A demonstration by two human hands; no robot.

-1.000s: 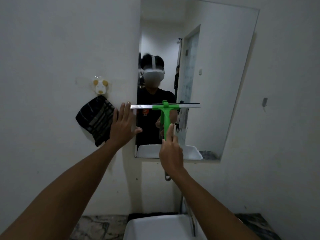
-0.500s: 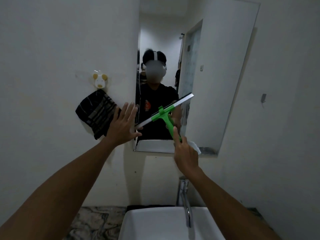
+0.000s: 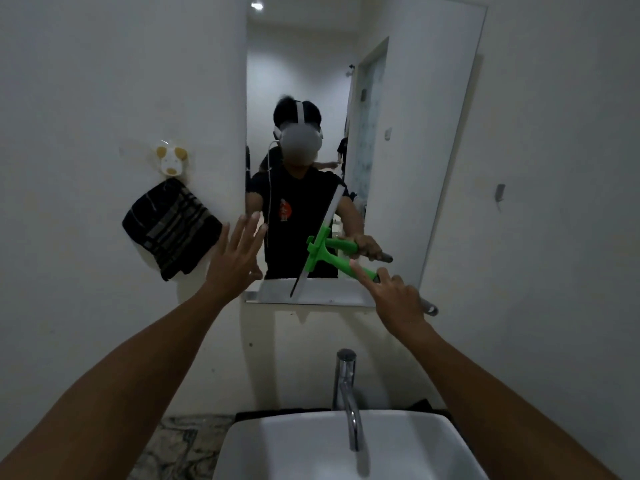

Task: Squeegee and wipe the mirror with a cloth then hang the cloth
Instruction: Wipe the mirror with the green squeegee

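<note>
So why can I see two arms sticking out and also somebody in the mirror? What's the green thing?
The camera sits on the person's head, so you look down their own arms. The figure in the mirror is that same person, reflected. The right hand holds a green squeegee, a wiper for glass, with its blade tilted steeply against the mirror's lower part. The left hand is open and empty, fingers spread, at the mirror's left edge. A dark striped cloth hangs from a little animal-shaped hook on the wall. Below are a white sink and a shiny tap.
</note>
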